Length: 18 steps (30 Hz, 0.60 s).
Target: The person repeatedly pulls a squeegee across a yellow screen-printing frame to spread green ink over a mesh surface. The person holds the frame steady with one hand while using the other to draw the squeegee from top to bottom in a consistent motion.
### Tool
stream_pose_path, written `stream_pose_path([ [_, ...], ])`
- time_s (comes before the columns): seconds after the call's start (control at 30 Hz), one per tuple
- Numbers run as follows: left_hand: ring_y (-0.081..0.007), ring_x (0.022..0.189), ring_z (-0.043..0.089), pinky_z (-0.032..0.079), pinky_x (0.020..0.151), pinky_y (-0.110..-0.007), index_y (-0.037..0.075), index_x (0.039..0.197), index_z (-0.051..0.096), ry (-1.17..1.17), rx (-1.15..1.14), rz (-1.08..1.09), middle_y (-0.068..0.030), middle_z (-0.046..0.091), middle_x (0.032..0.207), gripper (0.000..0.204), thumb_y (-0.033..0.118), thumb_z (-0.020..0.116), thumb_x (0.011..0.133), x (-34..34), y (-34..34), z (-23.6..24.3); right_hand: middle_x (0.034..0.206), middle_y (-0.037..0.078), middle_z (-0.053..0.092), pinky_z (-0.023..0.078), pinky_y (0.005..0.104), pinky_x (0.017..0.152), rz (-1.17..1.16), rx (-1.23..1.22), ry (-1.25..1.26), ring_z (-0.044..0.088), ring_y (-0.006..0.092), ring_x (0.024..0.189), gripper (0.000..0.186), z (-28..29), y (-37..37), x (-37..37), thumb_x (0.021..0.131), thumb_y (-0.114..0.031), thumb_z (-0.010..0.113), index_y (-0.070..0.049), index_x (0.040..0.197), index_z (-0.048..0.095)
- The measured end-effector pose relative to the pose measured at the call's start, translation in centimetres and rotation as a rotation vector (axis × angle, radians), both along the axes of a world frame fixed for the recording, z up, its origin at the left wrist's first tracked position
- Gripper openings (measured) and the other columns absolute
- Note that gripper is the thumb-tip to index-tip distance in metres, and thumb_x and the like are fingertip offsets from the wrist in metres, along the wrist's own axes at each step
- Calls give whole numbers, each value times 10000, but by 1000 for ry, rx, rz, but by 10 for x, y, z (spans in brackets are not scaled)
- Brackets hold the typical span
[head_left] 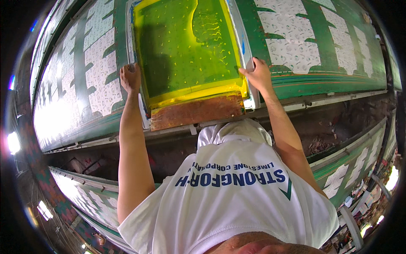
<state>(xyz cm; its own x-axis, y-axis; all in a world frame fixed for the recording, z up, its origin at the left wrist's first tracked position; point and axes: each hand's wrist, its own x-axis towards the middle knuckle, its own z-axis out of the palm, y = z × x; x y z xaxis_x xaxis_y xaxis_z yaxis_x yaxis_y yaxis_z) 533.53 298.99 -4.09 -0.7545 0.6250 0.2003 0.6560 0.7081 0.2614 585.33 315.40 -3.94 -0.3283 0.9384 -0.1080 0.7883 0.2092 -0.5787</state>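
Observation:
A screen printing frame [239,31] lies on the green table in front of me, its mesh [182,55] yellow-green with a bright yellow border. My left hand [130,78] is closed on the frame's left side rail. On the opposite rail, my right hand [258,76] grips with its thumb reaching over the inner edge; its other fingers are partly hidden. Streaks of yellow ink [193,21] run across the far part of the mesh. A worn reddish-brown board [198,111] sits along the frame's near end, smeared with yellow.
White printed fabric pieces [288,48] lie in rows on the green table [302,86], to the right of the frame, and similar pieces [101,70] lie to its left. A rail [334,98] edges the table's near side. Behind me runs another long table [93,185] with white pieces.

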Motion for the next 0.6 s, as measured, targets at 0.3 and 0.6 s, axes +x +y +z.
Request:
stream_pose_path([
  [0.3, -382, 1101, 667, 532, 946, -487, 54, 1153, 736, 84, 32, -61, -160, 687, 1179, 511, 504, 758, 912, -5, -5, -12, 1088, 183, 657, 562, 471, 884, -33, 117, -11, 669, 366, 1020, 595, 23, 1, -8, 711, -318, 852, -1, 1189, 695],
  [0.6, -326, 1065, 646, 494, 976, -458, 15, 1078, 728, -80, -8, -86, -132, 681, 1122, 559, 551, 752, 918, -26, 4, -2, 1026, 176, 661, 572, 447, 851, -6, 264, 138, 682, 363, 959, 602, 76, 7, 7, 694, -294, 855, 45, 1167, 701],
])
